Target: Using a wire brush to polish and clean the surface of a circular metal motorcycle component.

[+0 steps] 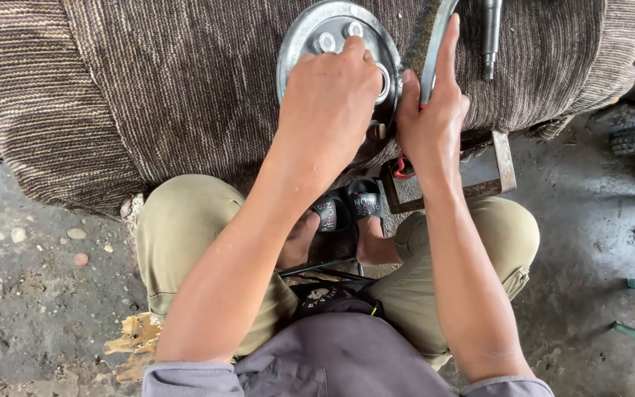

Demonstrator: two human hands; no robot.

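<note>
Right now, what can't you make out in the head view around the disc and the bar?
- Round metal disc: lower half hidden by the left hand; top cut off by the frame edge.
- Curved metal bar: upper end runs out of frame; lower end hidden in the right hand.
- Metal shaft: top cut off.
- Rusty metal frame: partly under the brown cloth.

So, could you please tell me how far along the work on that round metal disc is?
Done: the metal disc lies flat on the striped cloth. In hand: the left hand presses on it while the right hand holds a grey bar at its rim. The steel shaft lies untouched.
</note>
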